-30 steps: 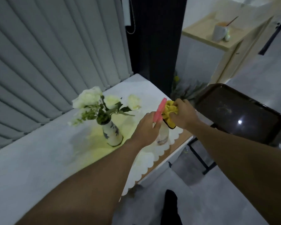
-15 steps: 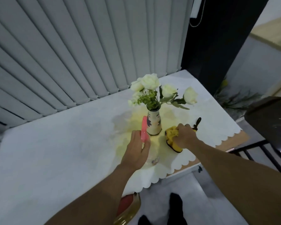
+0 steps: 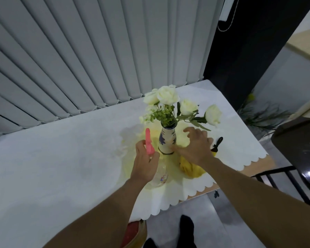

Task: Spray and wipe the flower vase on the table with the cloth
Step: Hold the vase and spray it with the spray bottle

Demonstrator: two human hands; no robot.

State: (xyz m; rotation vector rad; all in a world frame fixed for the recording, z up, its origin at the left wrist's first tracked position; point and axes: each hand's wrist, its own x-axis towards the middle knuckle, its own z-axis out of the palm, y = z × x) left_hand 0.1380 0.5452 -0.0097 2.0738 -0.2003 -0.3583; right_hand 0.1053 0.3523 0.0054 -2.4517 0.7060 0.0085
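A white vase with blue marks [image 3: 167, 141] stands on the table [image 3: 61, 167], holding white roses [image 3: 168, 94]. My left hand [image 3: 145, 161] grips a clear spray bottle with a pink head [image 3: 149, 143], its nozzle close to the vase's left side. My right hand [image 3: 195, 144] hovers just right of the vase with fingers spread, holding nothing. The yellow cloth [image 3: 190, 168] lies on the table under that hand's wrist.
Grey vertical blinds [image 3: 97, 51] hang behind the table. A black-handled tool [image 3: 217, 144] lies right of my right hand. A dark chair [image 3: 297, 154] stands to the right, past the scalloped tablecloth edge [image 3: 195, 194]. My feet show below.
My right hand has let go of the yellow cloth, which now lies on the table, and opened beside the vase. The view swung left toward the vase; the bottle came up to it.
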